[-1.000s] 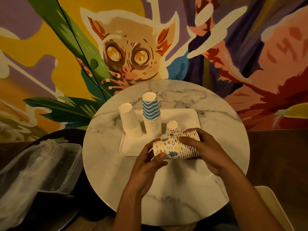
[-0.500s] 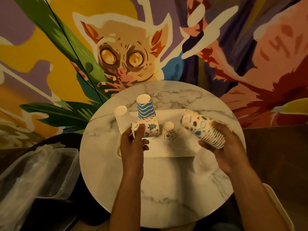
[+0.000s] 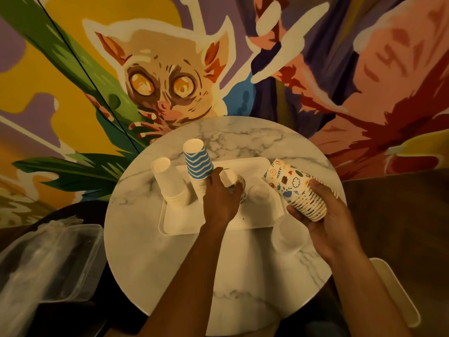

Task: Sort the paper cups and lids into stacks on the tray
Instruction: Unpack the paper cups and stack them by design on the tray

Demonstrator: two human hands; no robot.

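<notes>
Grip of left hand [image 3: 220,200] around small patterned cup [image 3: 229,178], right hand [image 3: 325,215] around tilted cup stack [image 3: 291,188].

The round marble worktop [image 3: 170,263] carries a white tray [image 3: 184,223], set toward its far side. Just off the tray's near right corner a pale, see-through lid stack [image 3: 289,235] sits straight on the marble.
</notes>
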